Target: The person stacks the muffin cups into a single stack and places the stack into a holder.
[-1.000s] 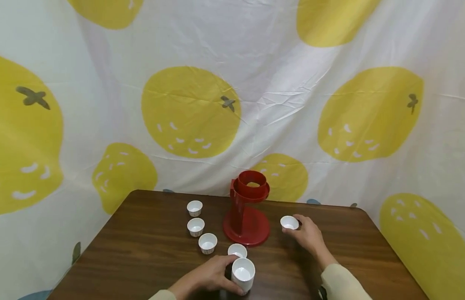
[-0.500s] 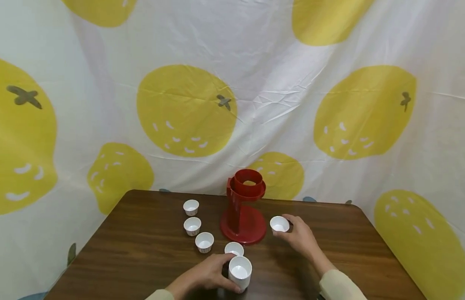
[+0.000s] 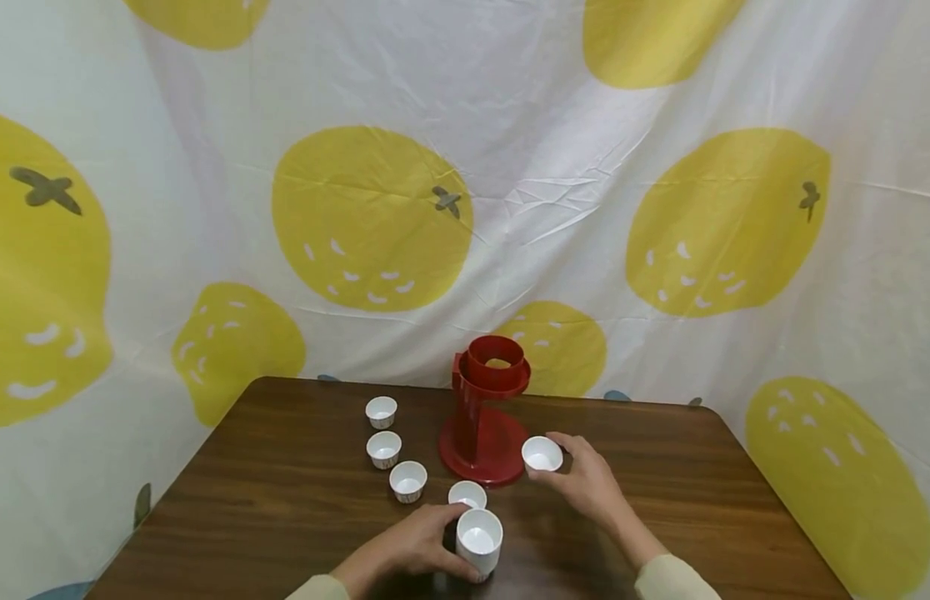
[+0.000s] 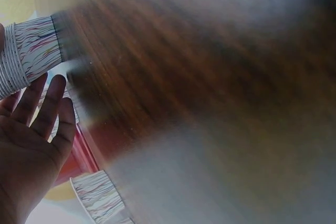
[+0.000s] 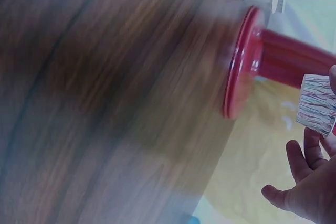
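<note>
My left hand (image 3: 418, 542) grips a stack of nested paper baking cups (image 3: 479, 533) between thumb and fingers, near the front of the table. In the left wrist view the stack (image 4: 37, 51) shows several rims and thin coloured streaks on its white side. My right hand (image 3: 588, 486) pinches a single baking cup (image 3: 542, 455) by its side, in front and to the right of a red stand (image 3: 483, 446). The right wrist view shows that streaked cup (image 5: 316, 103) raised above the tabletop. Just behind the stack sits another baking cup (image 3: 467, 494), partly hidden by it.
Three more baking cups stand in a slanting row left of the red stand: a far one (image 3: 381, 412), a middle one (image 3: 384, 450) and a near one (image 3: 408, 482). The brown wooden table (image 3: 285, 492) ends at a lemon-print cloth (image 3: 525, 108).
My right hand has moved left with its baking cup, closer to the red stand and the stack. The left hand keeps holding the stack in nearly the same place. The head view has shifted slightly.
</note>
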`<state>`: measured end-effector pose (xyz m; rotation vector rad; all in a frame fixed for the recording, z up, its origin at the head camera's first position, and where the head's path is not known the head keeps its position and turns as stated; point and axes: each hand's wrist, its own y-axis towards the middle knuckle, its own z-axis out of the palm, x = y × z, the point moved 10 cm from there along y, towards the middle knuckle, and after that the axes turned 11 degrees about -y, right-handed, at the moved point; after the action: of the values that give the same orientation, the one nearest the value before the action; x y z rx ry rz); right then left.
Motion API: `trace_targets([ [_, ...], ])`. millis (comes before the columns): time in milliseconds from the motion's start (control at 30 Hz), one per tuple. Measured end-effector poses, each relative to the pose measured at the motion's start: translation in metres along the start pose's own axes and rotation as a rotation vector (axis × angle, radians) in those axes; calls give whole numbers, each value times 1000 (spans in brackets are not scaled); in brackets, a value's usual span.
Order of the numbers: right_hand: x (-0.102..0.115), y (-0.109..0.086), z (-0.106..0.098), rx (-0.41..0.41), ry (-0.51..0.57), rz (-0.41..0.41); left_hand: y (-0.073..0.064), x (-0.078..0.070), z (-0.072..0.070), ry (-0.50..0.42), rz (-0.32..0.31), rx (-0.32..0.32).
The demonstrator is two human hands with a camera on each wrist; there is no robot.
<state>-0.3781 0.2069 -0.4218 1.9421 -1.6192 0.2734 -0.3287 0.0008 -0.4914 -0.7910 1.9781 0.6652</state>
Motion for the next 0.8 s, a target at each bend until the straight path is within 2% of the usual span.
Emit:
trace_targets([
  [500,36,-20,3,23,100,-28,0,-1,0,-10,-15,10],
  [800,62,-33,5,49,115,-92,-1,-3,0,6,0,13],
])
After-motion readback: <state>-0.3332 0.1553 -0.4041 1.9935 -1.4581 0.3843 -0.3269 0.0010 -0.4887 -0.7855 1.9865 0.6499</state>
